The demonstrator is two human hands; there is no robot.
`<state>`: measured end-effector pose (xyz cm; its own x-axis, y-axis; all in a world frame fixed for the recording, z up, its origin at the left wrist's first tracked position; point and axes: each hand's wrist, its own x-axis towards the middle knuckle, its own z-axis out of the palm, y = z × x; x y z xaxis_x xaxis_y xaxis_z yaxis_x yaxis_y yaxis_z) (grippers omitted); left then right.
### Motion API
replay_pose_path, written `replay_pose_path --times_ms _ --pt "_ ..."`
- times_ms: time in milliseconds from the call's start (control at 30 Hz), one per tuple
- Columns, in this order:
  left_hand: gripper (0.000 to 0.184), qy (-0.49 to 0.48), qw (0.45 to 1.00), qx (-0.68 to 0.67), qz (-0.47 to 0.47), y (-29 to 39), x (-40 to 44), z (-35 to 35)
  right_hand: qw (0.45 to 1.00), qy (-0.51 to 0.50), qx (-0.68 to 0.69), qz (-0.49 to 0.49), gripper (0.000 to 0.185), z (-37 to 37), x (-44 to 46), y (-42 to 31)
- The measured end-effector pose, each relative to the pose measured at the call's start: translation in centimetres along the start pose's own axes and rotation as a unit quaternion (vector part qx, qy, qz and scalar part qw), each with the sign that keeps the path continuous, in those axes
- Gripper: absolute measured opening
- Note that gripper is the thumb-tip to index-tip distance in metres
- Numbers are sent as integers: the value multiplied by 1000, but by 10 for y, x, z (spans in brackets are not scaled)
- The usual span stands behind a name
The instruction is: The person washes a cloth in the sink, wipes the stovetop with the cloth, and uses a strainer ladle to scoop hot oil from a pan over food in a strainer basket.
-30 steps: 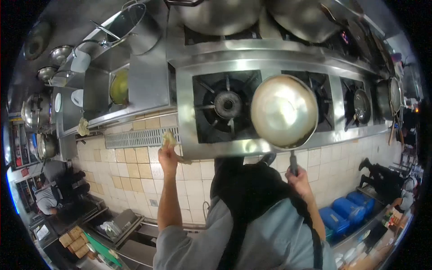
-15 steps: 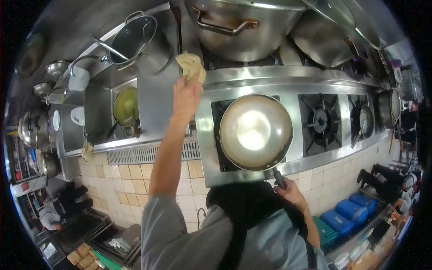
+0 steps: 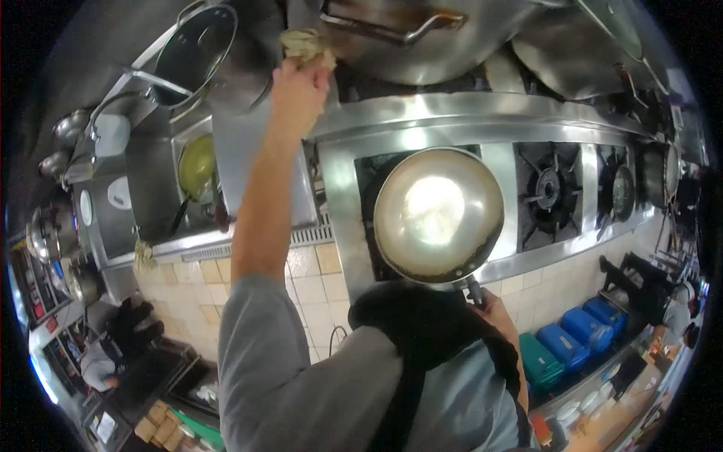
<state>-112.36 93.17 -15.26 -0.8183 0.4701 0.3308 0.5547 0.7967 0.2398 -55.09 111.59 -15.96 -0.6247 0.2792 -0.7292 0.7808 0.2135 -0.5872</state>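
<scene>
My left hand reaches far forward, its fingers closed on a crumpled yellowish cloth. The cloth is beside the large steel pot at the back of the range. My right hand grips the black handle of a wide frying pan, close to my body. The pan sits over the left front burner, and its light metal inside reflects a bright glare. Part of the right hand's fingers is hidden behind the handle.
Bare burners lie right of the pan, with a small pan further right. At left, a sink holds a greenish-yellow pan, and a deep pot stands behind. Blue bins are at lower right. Other people work at both sides.
My left hand has moved forward and slightly left with the cloth. The view has shifted a little; the right hand still holds the pan's handle, and the pan appears slightly further right.
</scene>
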Motion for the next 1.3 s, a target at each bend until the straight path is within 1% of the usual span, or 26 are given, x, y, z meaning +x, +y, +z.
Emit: replay_pose_path --times_ms 67,100,167,200,267,300,367,400,467,500,567,633,700,733,767,833,867,900,933,967,1000,1033,1133,1167,1233,1300 --pt "29 -38 999 -23 15 6 -39 -19 1000 -4 12 -26 35 1 3 0" --pt "29 -34 999 -16 10 11 -58 -24 998 1 26 -50 35 2 4 0" --pt "27 25 995 -95 -6 15 -103 -28 999 -14 20 -44 35 -1 2 -9" --pt "27 33 996 -88 -12 16 -125 -31 999 -23 16 -31 35 -3 0 -14" --pt "25 -94 982 -150 -60 11 -171 -38 999 -32 3 -36 35 -5 -4 -20" --pt "25 -87 984 -144 -66 7 -198 -37 999 -33 -4 -32 35 -5 -4 -21" --pt "19 -79 993 -66 -65 -2 -233 -31 998 -30 18 -42 33 -2 -3 -17" --pt "19 -78 993 -67 -65 -3 -236 -31 998 -24 41 -39 31 -1 -4 -14" --pt "16 -7 987 -109 -120 3 -261 -32 999 -39 29 -11 30 -2 -10 -10" --pt "16 -4 986 -114 -118 -5 -264 -27 999 -41 26 6 29 -4 -5 -13" --pt "17 -27 985 -111 -129 -40 -274 -14 999 -32 36 4 28 -2 -10 -16" --pt "21 -23 988 -15 -152 -66 -278 -21 998 -45 49 4 31 -3 -9 -12" --pt "22 -82 975 18 -203 -79 -273 -42 998 -48 41 25 32 -6 -15 -33" --pt "26 -115 975 48 -185 -99 -275 -44 997 -60 29 40 33 -7 -18 -41" --pt "29 -146 973 77 -163 -111 -275 -42 997 -47 37 48 33 -8 -18 -40" --pt "39 -115 950 -34 -289 -85 -269 -73 992 -101 68 24 32 -12 -15 -31" --pt "39 -118 952 -36 -281 -71 -271 -85 992 -96 74 26 32 -15 -12 -27" --pt "41 -63 914 -193 -351 -57 -279 -98 990 -114 87 18 30 -15 -10 -23" --pt "43 -4 845 -339 -415 -44 -290 -113 986 -137 98 10 28 -15 -9 -20" --pt "43 -2 845 -332 -420 -32 -301 -128 985 -144 92 3 25 -16 -9 -21" --pt "41 32 801 -454 -388 -18 -309 -140 984 -152 89 0 25 -15 -8 -19" --pt "40 67 743 -567 -348 -3 -317 -152 982 -155 111 -10 26 -15 -7 -16" --pt "38 73 741 -562 -360 41 -339 -182 976 -173 130 -39 27 -15 -9 -10" --pt "38 80 743 -556 -364 57 -350 -182 970 -174 165 -43 26 -15 -10 -10" --pt "41 87 795 -480 -361 87 -376 -173 956 -205 204 -54 28 -15 -4 1" --pt "41 -14 853 -316 -416 95 -398 -140 949 -223 217 -49 29 -14 -1 6"
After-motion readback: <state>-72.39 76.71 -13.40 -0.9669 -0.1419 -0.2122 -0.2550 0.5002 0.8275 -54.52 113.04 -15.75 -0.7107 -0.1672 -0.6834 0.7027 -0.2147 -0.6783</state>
